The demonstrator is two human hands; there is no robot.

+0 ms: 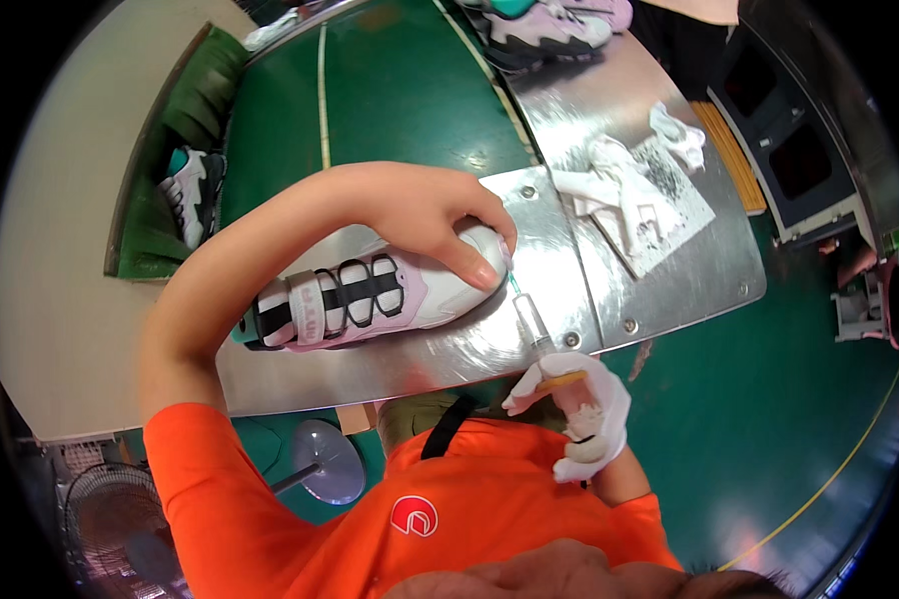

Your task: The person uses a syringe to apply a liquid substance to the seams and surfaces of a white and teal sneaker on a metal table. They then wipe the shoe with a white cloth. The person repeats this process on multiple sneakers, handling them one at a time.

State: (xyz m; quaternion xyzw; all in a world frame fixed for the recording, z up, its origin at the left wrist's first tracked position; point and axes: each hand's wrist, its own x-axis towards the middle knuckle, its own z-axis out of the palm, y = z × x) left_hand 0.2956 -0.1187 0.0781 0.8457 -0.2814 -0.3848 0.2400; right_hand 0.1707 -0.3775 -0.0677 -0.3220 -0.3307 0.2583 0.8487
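A white and pink sneaker with black laces lies on the metal table edge, its toe pointing right. My bare left hand is closed over the toe, thumb on the near side and fingers on the far side. In a white glove, my right hand grips a clear syringe. The syringe slants up to the left, and its thin greenish tip is at the front of the toe; whether it touches cannot be told. The glove hides the syringe's rear end.
Crumpled white cloths lie on a stained white sheet to the right. More sneakers stand at the far edge. Another sneaker rests by a green padded bin at left. A green conveyor belt runs beyond the metal edge.
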